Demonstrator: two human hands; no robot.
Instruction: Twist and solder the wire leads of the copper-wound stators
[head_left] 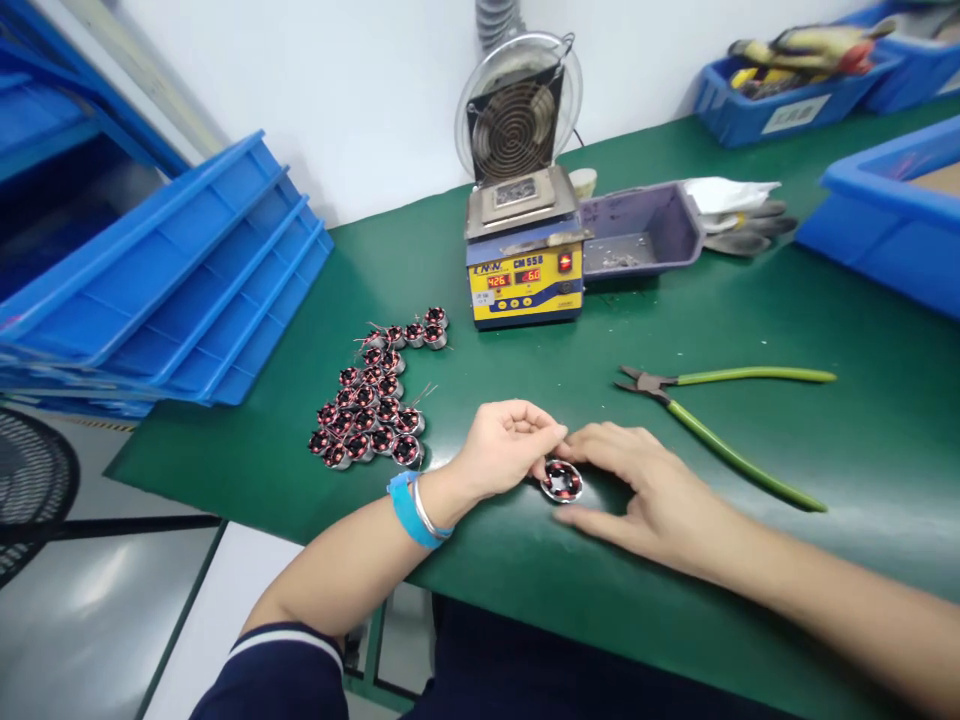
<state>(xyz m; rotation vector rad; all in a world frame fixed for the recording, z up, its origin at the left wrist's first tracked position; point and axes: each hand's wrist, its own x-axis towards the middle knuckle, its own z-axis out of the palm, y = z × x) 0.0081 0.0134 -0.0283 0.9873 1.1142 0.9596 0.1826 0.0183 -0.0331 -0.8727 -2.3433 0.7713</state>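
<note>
Both hands meet over one small wound stator [562, 481] lying on the green desk [825, 330] near its front edge. The left hand [504, 447] pinches at its far left rim with fingertips closed together; the right hand [651, 492] curls loosely around its right side, fingers touching it. A heap of stators [371, 400] lies to the left. The yellow solder pot [524, 262] behind reads "CM 558".
</note>
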